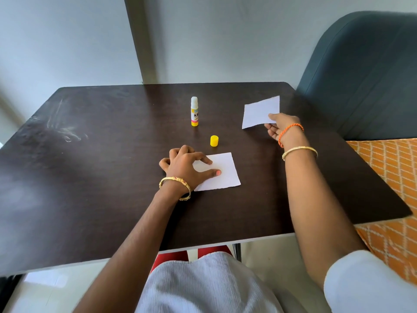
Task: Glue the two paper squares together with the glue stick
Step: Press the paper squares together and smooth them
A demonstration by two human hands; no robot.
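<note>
One white paper square [222,171] lies flat on the dark table [90,177]. My left hand [184,164] rests on its left part, thumb and forefinger pressing it down. My right hand [283,129] pinches the lower right corner of the second white paper square [260,111], which is lifted and tilted above the table at the far right. The uncapped glue stick [194,111], white with a yellow base, stands upright at the table's middle back. Its yellow cap [214,141] stands between the glue stick and the flat square.
A dark grey-blue chair back [365,71] rises at the right, beside an orange patterned cloth [392,177]. A grey wall [67,41] stands behind the table. The table's near edge runs just above my lap.
</note>
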